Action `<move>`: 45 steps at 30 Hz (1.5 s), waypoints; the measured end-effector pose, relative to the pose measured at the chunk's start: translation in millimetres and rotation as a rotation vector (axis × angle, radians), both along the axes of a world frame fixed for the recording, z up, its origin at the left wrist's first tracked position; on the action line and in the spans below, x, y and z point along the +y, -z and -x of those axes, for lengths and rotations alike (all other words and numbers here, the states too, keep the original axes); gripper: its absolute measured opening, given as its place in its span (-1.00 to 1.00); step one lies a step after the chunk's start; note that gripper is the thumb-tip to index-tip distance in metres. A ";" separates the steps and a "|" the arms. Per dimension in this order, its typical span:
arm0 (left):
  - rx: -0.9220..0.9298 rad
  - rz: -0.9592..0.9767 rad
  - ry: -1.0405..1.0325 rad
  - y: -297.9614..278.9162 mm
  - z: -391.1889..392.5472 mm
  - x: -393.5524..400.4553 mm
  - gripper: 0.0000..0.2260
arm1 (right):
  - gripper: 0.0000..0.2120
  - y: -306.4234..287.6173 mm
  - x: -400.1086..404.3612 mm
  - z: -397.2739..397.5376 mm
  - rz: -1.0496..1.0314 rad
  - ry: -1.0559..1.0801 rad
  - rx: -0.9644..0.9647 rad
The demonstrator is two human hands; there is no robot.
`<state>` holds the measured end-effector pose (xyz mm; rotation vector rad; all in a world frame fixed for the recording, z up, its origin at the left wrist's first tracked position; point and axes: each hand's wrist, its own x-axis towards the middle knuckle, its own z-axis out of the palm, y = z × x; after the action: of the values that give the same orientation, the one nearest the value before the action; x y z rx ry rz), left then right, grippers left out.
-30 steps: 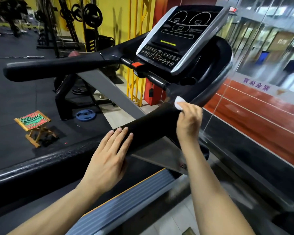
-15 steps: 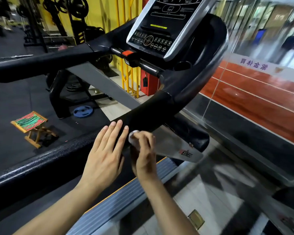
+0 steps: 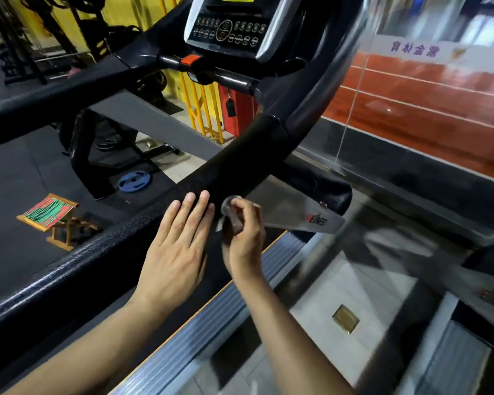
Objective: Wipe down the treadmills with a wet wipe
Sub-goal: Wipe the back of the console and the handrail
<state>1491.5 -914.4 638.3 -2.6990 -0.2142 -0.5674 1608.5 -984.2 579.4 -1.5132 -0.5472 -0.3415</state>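
A black treadmill fills the view, its console (image 3: 228,27) at the top and its padded right handrail (image 3: 240,163) running down toward me. My left hand (image 3: 177,249) lies flat on the near end of that handrail, fingers straight. Beside it, my right hand (image 3: 244,238) pinches a small crumpled wet wipe (image 3: 229,206) against the handrail's lower end. The wipe is blurred and mostly covered by my fingers.
The left handrail (image 3: 49,98) crosses the upper left. A silver side panel (image 3: 294,215) and a ribbed foot rail (image 3: 211,306) lie below my hands. A glass wall (image 3: 411,109) stands on the right. A small folding stool (image 3: 50,215) and a blue weight plate (image 3: 134,181) sit on the floor at left.
My right hand slid the wipe down the handrail from near the console bend to its lower end beside my left hand. My left hand stayed flat on the rail.
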 end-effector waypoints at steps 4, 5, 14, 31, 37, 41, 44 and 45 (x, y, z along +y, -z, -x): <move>0.049 -0.041 0.019 7.3 2.9 -0.1 -0.35 | -0.69 2.7 -11.0 -15.9 -0.008 0.045 -0.029; 0.072 -0.052 0.027 9.5 4.1 0.3 -0.35 | -0.70 4.5 -15.4 -25.2 -0.031 0.109 0.009; 0.203 -0.047 0.042 37.4 -12.3 -11.7 -0.33 | -0.62 14.9 -13.6 -80.5 0.025 0.163 0.075; -0.070 -0.103 -0.287 91.8 -51.5 -25.3 -0.34 | -0.75 72.9 -3.8 -173.7 -0.034 -0.026 -0.195; -0.109 -0.241 -0.386 115.5 -68.2 -22.8 -0.39 | -0.77 80.2 18.3 -172.6 -0.155 0.061 -0.400; -0.200 -0.310 -0.412 125.5 -78.4 -18.5 -0.38 | -0.75 85.7 30.1 -184.5 -0.199 0.113 -0.424; -0.338 -0.263 -0.372 145.1 -86.7 -24.1 -0.31 | -0.69 93.2 23.1 -173.8 -0.160 0.107 -0.509; -0.378 -0.251 -0.365 153.4 -87.6 -23.5 -0.28 | -0.64 101.2 22.1 -164.9 -0.147 0.047 -0.601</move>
<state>1579.1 -937.9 484.9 -2.2189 -0.6706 -0.9137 1773.4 -962.1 478.2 -1.2722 -0.9347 -0.8675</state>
